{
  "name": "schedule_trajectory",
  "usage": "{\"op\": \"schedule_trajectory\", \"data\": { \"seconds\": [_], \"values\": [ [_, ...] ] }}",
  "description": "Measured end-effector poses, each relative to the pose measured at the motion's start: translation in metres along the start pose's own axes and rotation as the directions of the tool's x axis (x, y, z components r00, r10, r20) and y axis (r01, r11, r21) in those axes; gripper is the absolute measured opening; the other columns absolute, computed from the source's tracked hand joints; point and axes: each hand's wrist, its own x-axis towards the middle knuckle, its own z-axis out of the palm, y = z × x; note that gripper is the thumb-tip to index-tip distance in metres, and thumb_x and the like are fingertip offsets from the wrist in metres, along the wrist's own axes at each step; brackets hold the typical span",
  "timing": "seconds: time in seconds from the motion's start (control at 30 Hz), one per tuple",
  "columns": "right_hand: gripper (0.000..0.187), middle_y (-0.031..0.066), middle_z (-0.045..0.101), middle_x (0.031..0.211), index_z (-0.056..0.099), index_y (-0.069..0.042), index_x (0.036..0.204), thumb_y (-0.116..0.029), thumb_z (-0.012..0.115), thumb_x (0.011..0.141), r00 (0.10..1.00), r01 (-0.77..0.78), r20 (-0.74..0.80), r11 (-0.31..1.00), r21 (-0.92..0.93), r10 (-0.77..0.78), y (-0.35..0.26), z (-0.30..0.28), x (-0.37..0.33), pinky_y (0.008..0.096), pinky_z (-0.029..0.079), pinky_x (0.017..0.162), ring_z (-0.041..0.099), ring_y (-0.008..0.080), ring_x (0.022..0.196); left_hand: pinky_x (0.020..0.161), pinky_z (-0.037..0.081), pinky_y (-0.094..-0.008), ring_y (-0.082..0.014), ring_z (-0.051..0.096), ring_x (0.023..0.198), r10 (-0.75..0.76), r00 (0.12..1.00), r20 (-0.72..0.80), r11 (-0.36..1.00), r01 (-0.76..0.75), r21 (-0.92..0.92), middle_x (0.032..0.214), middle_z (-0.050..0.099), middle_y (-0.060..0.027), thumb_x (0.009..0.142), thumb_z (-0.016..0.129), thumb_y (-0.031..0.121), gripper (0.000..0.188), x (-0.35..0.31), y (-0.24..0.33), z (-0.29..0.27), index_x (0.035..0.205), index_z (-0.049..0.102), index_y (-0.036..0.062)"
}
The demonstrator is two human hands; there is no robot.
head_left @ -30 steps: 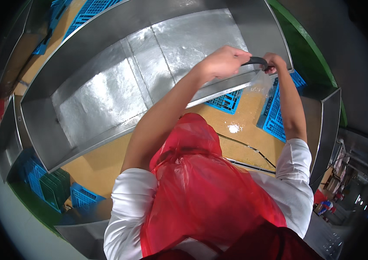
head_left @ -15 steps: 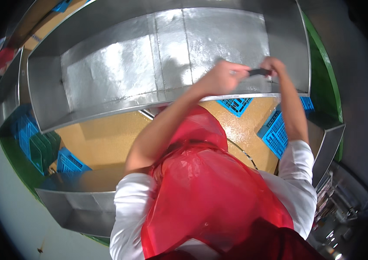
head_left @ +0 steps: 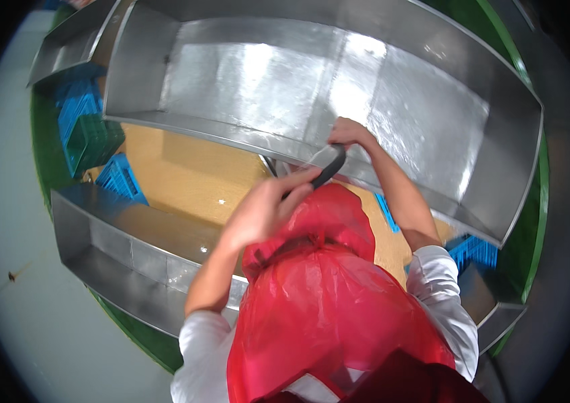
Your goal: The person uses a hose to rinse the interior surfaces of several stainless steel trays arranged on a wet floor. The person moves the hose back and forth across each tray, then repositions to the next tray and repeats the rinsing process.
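My left hand [head_left: 258,211] pinches the lower end of a black curved band [head_left: 331,169] between thumb and fingers, in front of my red apron. A pale, see-through part [head_left: 320,157] shows along the band's inner side; its exact kind is unclear. Closed at the band's upper end is my right hand [head_left: 348,132], above the near rim of a long steel basin [head_left: 231,138]. Some of the right fingers are hidden. The basin's wet, shiny floor lies beyond both hands.
A second steel trough [head_left: 130,258] stands at the lower left, and a smaller one [head_left: 493,322] at the lower right. Blue crates [head_left: 122,178] and a green crate [head_left: 93,142] sit at the left on the yellowish floor [head_left: 184,168]. Another blue crate [head_left: 473,252] is at the right.
Both hands have come left and closer to my body, bringing the black band from over the basin to its near rim. My view has turned, so the basin slants differently.
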Motion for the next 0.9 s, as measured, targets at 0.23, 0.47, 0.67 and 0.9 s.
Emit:
{"op": "schedule_trajectory", "data": {
  "seconds": [0.23,0.47,0.67,0.9],
  "values": [
    [0.027,0.0156,0.068,0.069,0.071,0.0,0.073,-0.026,0.069,0.065,0.978,0.042,-0.206,0.985,0.169,-0.006,-0.2,-0.056,0.145,0.0347,0.051,0.065,0.066,0.0257,0.066,0.062,0.045,-0.0297,-0.0139,0.055,0.064,-0.265,0.917,-0.299,0.961,0.223,-0.166,0.072,0.058,-0.0143,0.096,0.051,0.013,0.046,-0.073,-0.033,-0.025,0.14,0.041,0.0045],
    [0.028,0.0182,0.068,0.075,0.072,-0.002,0.08,-0.027,0.071,0.068,0.925,0.285,-0.283,0.956,0.077,-0.253,-0.35,-0.124,0.264,0.037,0.052,0.073,0.067,0.0291,0.076,0.056,0.04,-0.0305,-0.0173,0.045,0.055,-0.099,0.882,-0.461,0.934,-0.077,-0.349,0.066,0.046,-0.0084,0.098,0.043,0.011,0.069,-0.055,-0.109,-0.093,0.15,0.0,0.0026],
    [0.029,0.0194,0.066,0.073,0.07,0.0,0.081,-0.026,0.066,0.069,0.823,0.501,-0.26,0.861,-0.089,-0.506,-0.475,-0.168,0.337,0.0386,0.052,0.072,0.066,0.0324,0.076,0.061,0.042,-0.028,-0.015,0.047,0.061,-0.108,0.789,-0.605,0.865,-0.226,-0.449,0.074,0.05,-0.0069,0.098,0.04,0.009,0.072,-0.04,-0.16,-0.155,0.149,-0.011,0.003],
    [0.03,0.0182,0.067,0.074,0.071,-0.002,0.081,-0.029,0.068,0.07,0.94,0.339,-0.001,0.933,-0.116,-0.342,-0.385,-0.093,0.428,0.0397,0.051,0.068,0.065,0.0308,0.07,0.059,0.042,-0.0286,-0.0146,0.048,0.06,-0.234,0.872,-0.429,0.811,-0.068,-0.581,0.073,0.05,-0.0065,0.098,0.04,0.009,0.073,-0.038,-0.203,-0.176,0.149,-0.011,0.0049]
  ]
}}
